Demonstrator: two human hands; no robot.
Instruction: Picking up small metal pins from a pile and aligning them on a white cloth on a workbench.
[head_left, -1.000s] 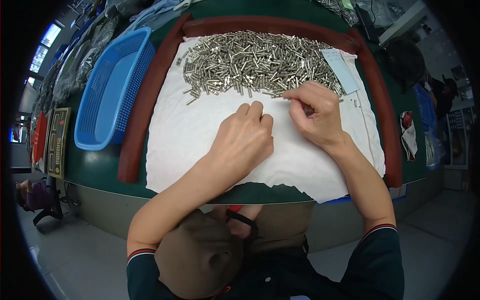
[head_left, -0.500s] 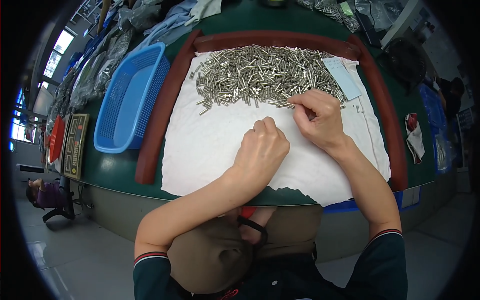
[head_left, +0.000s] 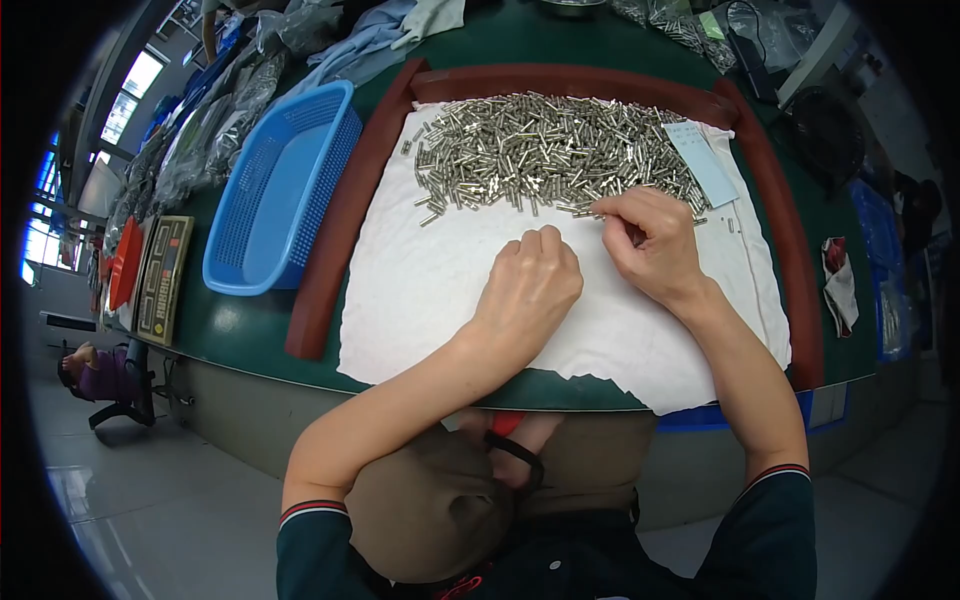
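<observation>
A wide heap of small silvery metal pins (head_left: 540, 150) lies on a white cloth (head_left: 440, 290). At the heap's near edge, right of its middle, is my right hand (head_left: 655, 240). Its thumb and forefinger are pinched together beside a few loose pins; whether a pin is between them I cannot make out. My left hand (head_left: 530, 285) rests over the cloth, nearer to me and left of the right hand. It is closed with the knuckles up, and its fingertips are hidden underneath. A pale blue paper slip (head_left: 702, 165) lies along the heap's right side.
Dark red rails (head_left: 345, 220) border the cloth on the left, back and right. Left of them stands a blue plastic basket (head_left: 265, 190) on the green tabletop (head_left: 235, 320). A crumpled packet (head_left: 838, 285) lies at the right. Bagged items (head_left: 210, 130) are piled at back left.
The view has shifted slightly, so the table things appear farther right. My right hand keeps its pinch at the heap's edge. My left hand stays closed, a touch closer to the heap.
</observation>
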